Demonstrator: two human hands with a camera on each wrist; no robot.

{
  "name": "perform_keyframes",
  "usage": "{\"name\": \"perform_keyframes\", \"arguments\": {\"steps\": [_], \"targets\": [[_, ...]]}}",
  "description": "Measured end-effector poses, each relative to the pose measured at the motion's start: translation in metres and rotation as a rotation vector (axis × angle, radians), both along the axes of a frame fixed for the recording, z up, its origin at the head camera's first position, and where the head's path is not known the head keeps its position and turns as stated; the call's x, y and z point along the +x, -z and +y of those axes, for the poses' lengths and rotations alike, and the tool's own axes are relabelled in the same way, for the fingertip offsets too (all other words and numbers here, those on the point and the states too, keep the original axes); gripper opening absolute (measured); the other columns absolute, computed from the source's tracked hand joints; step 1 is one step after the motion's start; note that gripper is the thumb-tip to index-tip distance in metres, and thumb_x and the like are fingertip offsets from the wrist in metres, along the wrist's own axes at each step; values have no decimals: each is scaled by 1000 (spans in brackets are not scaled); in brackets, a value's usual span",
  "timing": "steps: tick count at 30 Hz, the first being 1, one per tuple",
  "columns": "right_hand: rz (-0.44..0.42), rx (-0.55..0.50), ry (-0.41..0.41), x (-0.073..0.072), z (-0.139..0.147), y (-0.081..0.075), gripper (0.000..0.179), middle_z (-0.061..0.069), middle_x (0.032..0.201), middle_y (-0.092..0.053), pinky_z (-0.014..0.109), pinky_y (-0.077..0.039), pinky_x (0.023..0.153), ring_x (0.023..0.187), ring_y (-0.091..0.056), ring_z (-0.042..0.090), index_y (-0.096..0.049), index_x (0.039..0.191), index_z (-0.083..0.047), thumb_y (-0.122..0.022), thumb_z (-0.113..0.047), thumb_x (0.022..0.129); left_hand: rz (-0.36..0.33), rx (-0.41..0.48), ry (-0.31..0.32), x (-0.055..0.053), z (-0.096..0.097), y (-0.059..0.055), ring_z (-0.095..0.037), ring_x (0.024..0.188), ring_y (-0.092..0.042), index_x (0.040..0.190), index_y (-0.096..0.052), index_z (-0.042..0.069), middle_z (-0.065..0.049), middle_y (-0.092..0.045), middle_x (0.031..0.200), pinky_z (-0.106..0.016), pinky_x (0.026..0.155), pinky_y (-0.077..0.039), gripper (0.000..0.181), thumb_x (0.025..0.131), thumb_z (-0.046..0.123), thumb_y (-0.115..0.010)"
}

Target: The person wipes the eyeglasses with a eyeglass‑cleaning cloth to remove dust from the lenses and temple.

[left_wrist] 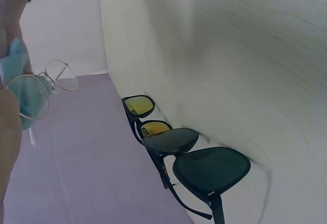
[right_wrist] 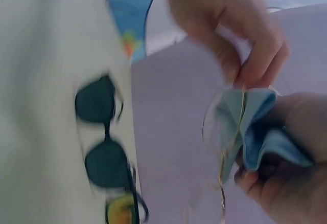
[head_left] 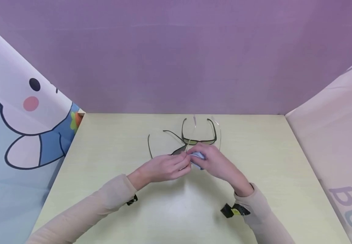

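Left hand point(right_wrist: 232, 35) pinches the rim of the gold wire glasses point(right_wrist: 224, 155) in the right wrist view; right hand point(right_wrist: 294, 185) clasps a blue cloth point(right_wrist: 253, 127) against one lens, the other lens barely legible. From the left wrist, the left hand is mostly cut off; dark sunglasses point(left_wrist: 212, 170) partly hide yellow-lensed glasses point(left_wrist: 140, 106). From the head, both hands hold their things above the surface point(head_left: 273, 162), towards its far edge, covering much of the sunglasses.
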State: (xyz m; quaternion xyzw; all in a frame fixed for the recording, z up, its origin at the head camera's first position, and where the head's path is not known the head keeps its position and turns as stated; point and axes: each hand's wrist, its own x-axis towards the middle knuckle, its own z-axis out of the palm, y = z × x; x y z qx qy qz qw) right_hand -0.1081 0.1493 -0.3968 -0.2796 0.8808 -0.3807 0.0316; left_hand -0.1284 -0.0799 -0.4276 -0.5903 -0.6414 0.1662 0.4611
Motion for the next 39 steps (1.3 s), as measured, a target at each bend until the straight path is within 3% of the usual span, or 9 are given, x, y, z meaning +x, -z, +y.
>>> {"name": "perform_keyframes", "arguments": {"steps": [4,9,12,16,19,26,32,35,39], "targets": [[-33,-60,-13,1,-2,-1,15,2,99,-72,25,-56,67,77,-60,9,-75,110,-6,-68,-4,97,18,11,6,0,0,-1,-16,98,-66,101,-58,7,-8,-67,109,-22,94,-57,16,101,-5,-48],[21,59,46,0,-1,0,14,4,98,-71,28,-54,68,78,-59,13,-76,109,-7,-72,-8,96,17,11,0,-1,-1,-2,-17,98,-66,102,-59,7,-7,-68,108,-23,95,-57,19,100,-7,-47],[-1,87,48,-2,0,-1,13,3,99,-71,27,-54,69,79,-59,12,-76,108,-8,-71,-10,97,-10,17,7,-1,-1,0,-17,99,-67,104,-60,8,-7,-68,108,-23,95,-57,21,100,-7,-46],[-96,-26,-15,-2,0,-3,14,1,98,-72,25,-55,66,75,-60,10,-76,109,-8,-67,-7,98,-35,32,19,0,0,0,-16,100,-68,104,-59,8,-7,-68,111,-23,95,-57,20,101,-6,-46],[-103,-78,-31,-3,-1,-4,14,3,97,-72,26,-55,65,74,-59,11,-76,109,-7,-66,-5,98,-34,36,15,0,0,-2,-16,101,-67,103,-58,8,-7,-67,113,-23,96,-57,19,101,-6,-46],[-76,56,34,-4,0,0,13,2,100,-71,25,-54,67,79,-60,11,-76,109,-8,-69,-12,98,-61,14,10,1,-2,-2,-16,102,-68,104,-59,9,-6,-69,111,-23,97,-57,23,101,-8,-44],[-143,-78,-39,-5,0,0,14,2,100,-72,26,-56,69,80,-62,15,-76,109,-7,-67,-7,98,-66,18,14,2,-2,-3,-16,102,-68,103,-58,9,-7,-68,113,-23,94,-57,20,102,-6,-44],[-131,-109,-48,-5,0,0,15,4,100,-72,26,-57,69,81,-62,15,-76,109,-6,-66,-4,98,-55,15,11,2,-2,-6,-16,102,-68,104,-58,9,-8,-68,114,-23,95,-57,20,102,-6,-44],[-75,-22,-11,-6,1,0,13,4,100,-72,25,-56,69,82,-61,13,-76,109,-7,-68,-8,98,-60,4,8,1,-1,-9,-15,101,-67,105,-58,8,-7,-68,112,-23,94,-57,22,101,-8,-44]]}}
